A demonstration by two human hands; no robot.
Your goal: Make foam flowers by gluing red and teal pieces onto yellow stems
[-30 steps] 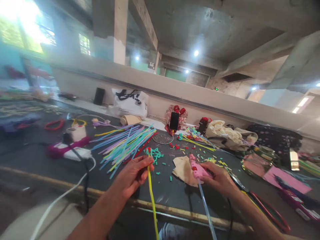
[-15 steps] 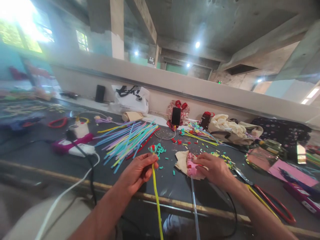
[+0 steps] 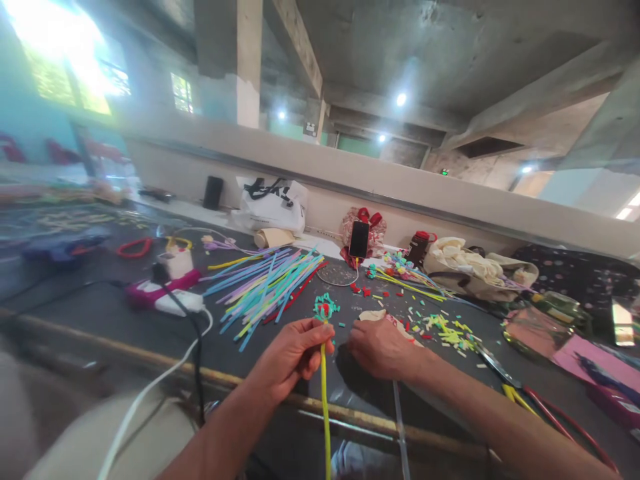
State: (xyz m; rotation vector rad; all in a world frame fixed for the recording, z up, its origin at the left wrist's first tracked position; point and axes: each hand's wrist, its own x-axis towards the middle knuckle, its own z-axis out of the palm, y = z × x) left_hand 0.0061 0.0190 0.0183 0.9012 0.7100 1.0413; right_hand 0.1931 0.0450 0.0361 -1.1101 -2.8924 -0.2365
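My left hand (image 3: pixel 300 350) pinches a yellow pipe cleaner (image 3: pixel 325 407) upright below its top. A small teal and red flower-like head (image 3: pixel 325 309) tops it. Beside it, my right hand (image 3: pixel 383 347) is low over the table with its fingers curled down; what they hold, if anything, is hidden. Behind that hand lies a cream cloth (image 3: pixel 373 315), partly covered. A translucent glue stick (image 3: pixel 401 430) runs from under the right wrist past the table edge; the pink tool it came out of earlier is hidden now.
Many coloured pipe cleaners (image 3: pixel 270 287) lie to the left, near a power strip (image 3: pixel 175 298). Cut yellow bits (image 3: pixel 453 331) and scissors (image 3: pixel 495 363) are at right. A phone (image 3: pixel 359 240) stands at the back, by a white bag (image 3: pixel 273 203) and a bottle (image 3: pixel 419 248).
My right hand has moved left from the pink tool on the cloth, closer to my left hand, and its fingers have curled. My left hand still holds the pipe cleaner. The view has shifted slightly.
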